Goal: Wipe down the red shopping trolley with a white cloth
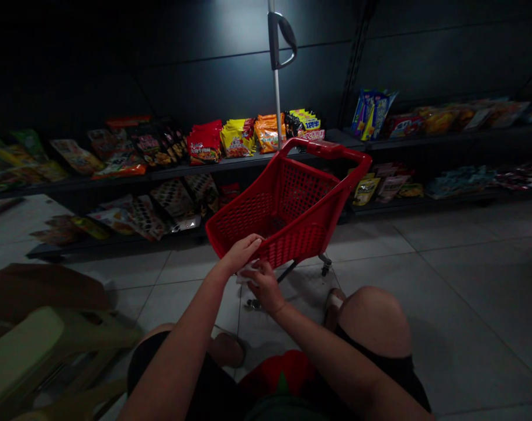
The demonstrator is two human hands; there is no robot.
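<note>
A small red plastic shopping cart point(292, 248) stands in front of me, its basket's near corner towards my knees. My left hand point(244, 252) rests over the near rim of the basket, with its fingers closed on the edge. Just below it, my right hand point(265, 285) pinches a crumpled white cloth or tissue point(247, 272) against the outside of the basket wall. The material of this white piece is too blurred to tell. Part of the cart's underside is hidden behind my right hand.
Dark shelves point(169, 172) behind the cart bear rows of snack and noodle packets point(237, 139). A pole with a grey handle point(275, 44) rises behind the cart. A pale plastic stool point(24, 356) stands at the left. A caster wheel point(326, 268) sits on the tiled floor point(459, 304).
</note>
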